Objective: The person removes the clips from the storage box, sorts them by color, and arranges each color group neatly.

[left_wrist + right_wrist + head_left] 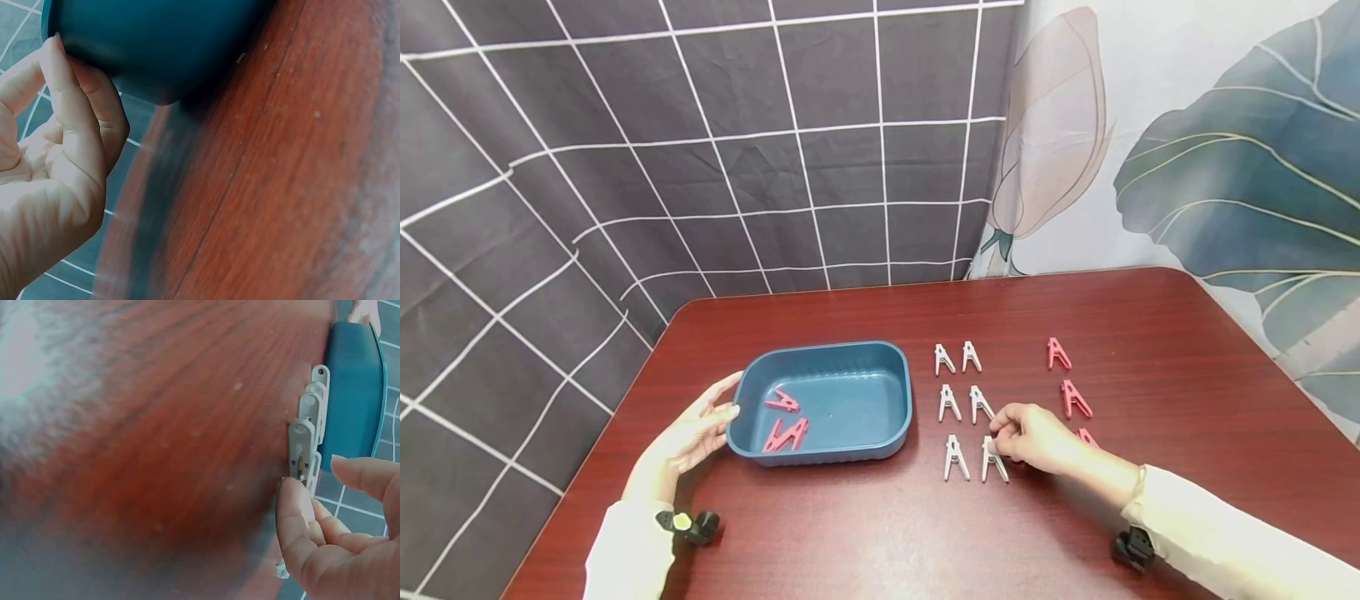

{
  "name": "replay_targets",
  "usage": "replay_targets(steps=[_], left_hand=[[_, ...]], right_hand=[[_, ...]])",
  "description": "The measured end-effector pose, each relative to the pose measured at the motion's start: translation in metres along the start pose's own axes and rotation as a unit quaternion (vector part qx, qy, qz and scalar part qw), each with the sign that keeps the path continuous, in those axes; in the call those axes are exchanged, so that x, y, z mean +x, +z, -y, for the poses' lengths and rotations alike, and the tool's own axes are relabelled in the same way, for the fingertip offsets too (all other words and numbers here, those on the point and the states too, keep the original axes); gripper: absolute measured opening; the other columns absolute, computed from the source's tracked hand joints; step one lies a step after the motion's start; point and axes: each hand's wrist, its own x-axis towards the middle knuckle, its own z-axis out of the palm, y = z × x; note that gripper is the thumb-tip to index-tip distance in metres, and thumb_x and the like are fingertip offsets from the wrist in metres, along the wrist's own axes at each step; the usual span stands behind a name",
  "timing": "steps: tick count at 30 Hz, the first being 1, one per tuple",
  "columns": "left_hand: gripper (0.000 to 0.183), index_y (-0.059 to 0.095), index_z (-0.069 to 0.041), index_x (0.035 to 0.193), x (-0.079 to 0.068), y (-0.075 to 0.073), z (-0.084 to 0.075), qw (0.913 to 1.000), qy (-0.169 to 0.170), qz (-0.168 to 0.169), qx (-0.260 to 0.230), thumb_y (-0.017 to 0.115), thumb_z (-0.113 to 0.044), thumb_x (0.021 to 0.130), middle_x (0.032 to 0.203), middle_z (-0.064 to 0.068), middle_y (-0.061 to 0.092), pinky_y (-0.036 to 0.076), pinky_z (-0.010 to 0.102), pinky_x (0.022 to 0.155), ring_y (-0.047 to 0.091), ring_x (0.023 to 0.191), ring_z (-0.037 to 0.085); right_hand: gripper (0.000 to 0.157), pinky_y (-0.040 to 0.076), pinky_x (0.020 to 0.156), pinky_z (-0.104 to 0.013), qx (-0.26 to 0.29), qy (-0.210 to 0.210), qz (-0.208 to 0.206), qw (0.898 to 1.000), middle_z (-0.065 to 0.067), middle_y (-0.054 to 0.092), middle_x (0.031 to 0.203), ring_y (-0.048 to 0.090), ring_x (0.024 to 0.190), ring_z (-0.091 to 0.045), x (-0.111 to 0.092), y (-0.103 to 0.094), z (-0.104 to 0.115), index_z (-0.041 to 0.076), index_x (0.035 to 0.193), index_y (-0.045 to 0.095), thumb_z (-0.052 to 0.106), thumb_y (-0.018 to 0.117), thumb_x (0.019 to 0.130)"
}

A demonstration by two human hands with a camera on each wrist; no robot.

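My left hand (703,429) holds the left end of a blue plastic basin (831,456), thumb and fingers at its rim. Inside the basin lie a few pink clothespins (784,401). My right hand (1033,435) reaches over the nearest white clothespin of the right column (994,461), its fingertips right at the pin's top. In the right wrist view, thumb (359,472) and forefinger stand apart, with white clothespins (302,440) just beyond the gap. Several white clothespins (949,403) lie in two columns between the basin and my right hand.
Three pink clothespins (1076,399) lie in a column at the right, the nearest partly hidden by my right hand. The dark red table (850,533) meets a grey checked curtain (835,167) behind and a leaf-patterned curtain (1247,183) at the right.
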Motion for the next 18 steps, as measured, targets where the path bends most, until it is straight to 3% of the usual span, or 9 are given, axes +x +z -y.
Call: replay_targets(steps=[7, 12, 18], left_hand=[[0.054, 0.025, -0.023, 0.146, 0.000, 0.003, -0.003, 0.9999, -0.004, -0.009, -0.011, 0.031, 0.006, 0.100, 0.118, 0.001, 0.061, 0.054, 0.030, 0.084, 0.067, 0.096, 0.015], [0.055, 0.024, -0.022, 0.144, 0.000, 0.009, -0.006, 0.9990, -0.015, -0.014, -0.039, 0.028, 0.008, 0.099, 0.114, 0.003, 0.063, 0.055, 0.030, 0.082, 0.067, 0.094, 0.015], [0.054, 0.026, -0.024, 0.143, 0.001, 0.011, -0.007, 0.9989, -0.022, -0.017, -0.037, 0.028, 0.008, 0.099, 0.112, 0.002, 0.063, 0.055, 0.029, 0.081, 0.067, 0.092, 0.014]], right_hand=[[0.017, 0.042, 0.056, -0.020, -0.073, -0.041, -0.021, 0.996, 0.003, 0.058, 0.069, 0.050, 0.060, -0.004, 0.004, -0.005, 0.020, -0.001, 0.088, 0.062, 0.010, 0.067, 0.076], [0.017, 0.044, 0.058, -0.021, -0.094, -0.074, -0.027, 0.992, 0.003, 0.059, 0.070, 0.052, 0.063, -0.004, 0.008, -0.005, 0.042, 0.001, 0.087, 0.062, 0.011, 0.072, 0.076], [0.014, 0.047, 0.061, -0.021, -0.095, -0.118, -0.022, 0.988, 0.003, 0.060, 0.071, 0.055, 0.066, -0.005, 0.017, 0.001, 0.065, 0.002, 0.085, 0.063, 0.010, 0.071, 0.077]])
